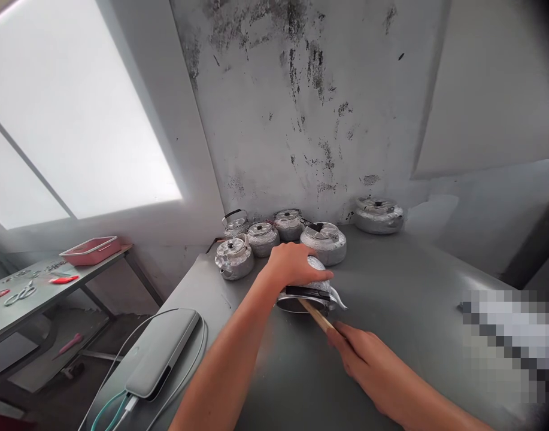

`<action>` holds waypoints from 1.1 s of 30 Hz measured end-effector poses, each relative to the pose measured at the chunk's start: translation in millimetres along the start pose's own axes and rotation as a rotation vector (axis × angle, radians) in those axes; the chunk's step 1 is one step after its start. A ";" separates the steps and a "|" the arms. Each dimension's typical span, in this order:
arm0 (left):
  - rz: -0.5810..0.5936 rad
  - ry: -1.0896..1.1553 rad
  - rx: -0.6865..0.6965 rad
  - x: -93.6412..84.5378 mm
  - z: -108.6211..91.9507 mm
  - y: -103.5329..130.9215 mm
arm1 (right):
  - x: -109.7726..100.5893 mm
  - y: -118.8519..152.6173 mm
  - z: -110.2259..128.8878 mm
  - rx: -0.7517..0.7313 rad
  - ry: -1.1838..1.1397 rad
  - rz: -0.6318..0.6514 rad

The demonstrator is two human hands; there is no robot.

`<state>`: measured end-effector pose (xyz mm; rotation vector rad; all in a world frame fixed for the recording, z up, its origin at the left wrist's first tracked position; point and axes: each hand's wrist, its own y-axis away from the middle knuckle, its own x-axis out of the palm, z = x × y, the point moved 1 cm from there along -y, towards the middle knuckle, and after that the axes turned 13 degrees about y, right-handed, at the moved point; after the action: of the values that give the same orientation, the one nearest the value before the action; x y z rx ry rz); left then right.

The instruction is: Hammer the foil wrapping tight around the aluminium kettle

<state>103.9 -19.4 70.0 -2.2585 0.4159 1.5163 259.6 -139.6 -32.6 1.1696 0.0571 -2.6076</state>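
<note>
A silvery metal kettle [320,282] lies tipped on the table, its round opening turned toward me. My left hand [294,264] is laid over its body from above, fingers curved around it. Across the upper rim of the opening runs the kettle's black handle grip [308,293], and its spout [339,300] points right. With closed fingers my right hand [357,353] grips a wooden stick [318,317]. The stick's far end reaches into the kettle's opening, and whatever is at that end is hidden.
Several similar kettles [263,239] stand behind, near the stained wall; another kettle [379,216] is farther right. A power bank [163,353] with cables lies at front left. The side table holds a pink tray [91,250] and scissors [21,293]. A blurred patch covers the right.
</note>
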 end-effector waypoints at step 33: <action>-0.008 0.019 0.010 0.8 2.6 -1.3 | -4.9 5.9 13.5 0.098 0.011 0.105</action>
<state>102.6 -17.0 68.6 -2.2662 0.4183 1.4869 254.5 -146.1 -19.4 1.1859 -0.1283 -2.5379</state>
